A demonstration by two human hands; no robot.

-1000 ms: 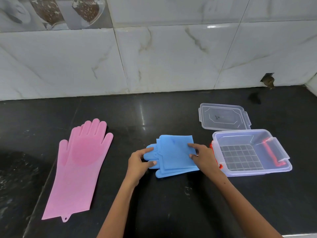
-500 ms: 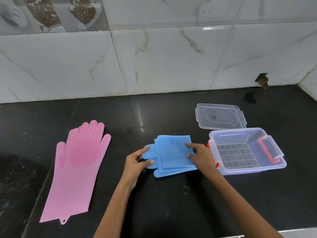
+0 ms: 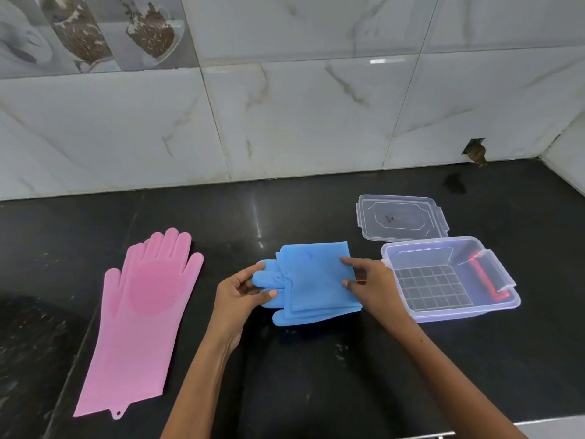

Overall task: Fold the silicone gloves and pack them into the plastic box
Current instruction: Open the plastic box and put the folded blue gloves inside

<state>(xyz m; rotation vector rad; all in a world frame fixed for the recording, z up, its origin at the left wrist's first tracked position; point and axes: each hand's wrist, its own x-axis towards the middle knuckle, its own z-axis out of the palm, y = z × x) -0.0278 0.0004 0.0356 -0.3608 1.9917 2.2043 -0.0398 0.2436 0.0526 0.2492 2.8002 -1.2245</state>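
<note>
The blue glove (image 3: 316, 282) lies folded into a stack near the middle of the black worktop (image 3: 316, 375), its finger end pointing left and its folded cuff layers to the right, so its long axis runs left to right, roughly along the worktop's front edge. The left hand (image 3: 239, 299) pinches the glove's fingers at the left side, thumb on top. The right hand (image 3: 372, 285) grips the right edge of the folded layers, fingers over the top sheet. The glove sits between the two hands. Just to the right stands the clear plastic box (image 3: 449, 282), open, with its lid (image 3: 402, 220) lying behind it toward the wall. The pink glove (image 3: 142, 318) lies flat and unfolded toward the worktop's left end, fingers pointing to the wall.
</note>
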